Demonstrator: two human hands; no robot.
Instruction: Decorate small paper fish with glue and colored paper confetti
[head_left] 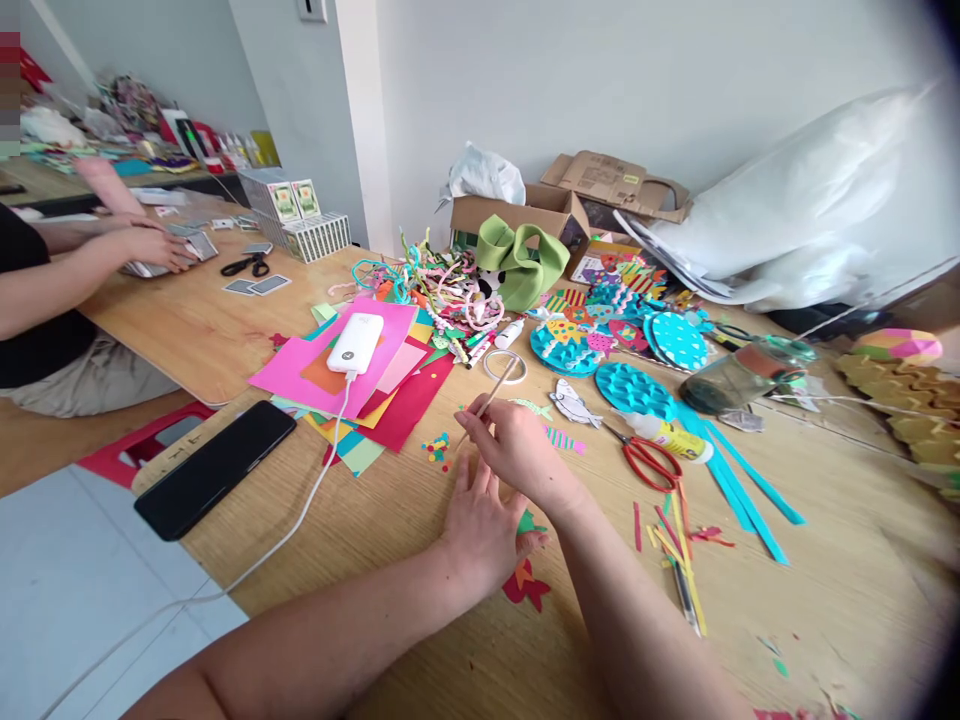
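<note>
My right hand (521, 450) is closed around a thin wooden stick (496, 386), which slants with its upper end away from me. Below it, my left hand (484, 525) lies with fingers stretched out on the table, partly covered by the right. Small coloured paper dots (436, 447) are scattered just left of the fingertips. A green paper cutout (531, 522) shows partly from behind the left hand, and red and orange paper fish (527, 587) lie beside its thumb. Striped paper fish (564, 440) rest beyond my right hand. The stick's lower tip is hard to make out.
Coloured paper sheets (405, 400) carry a white power bank (356, 342), cabled across the table. A black phone (216, 470) lies at the left edge. Red-handled scissors (651, 464), a glue bottle (667, 436) and blue discs (636, 390) are right. Another person's hands (154, 245) handle cards.
</note>
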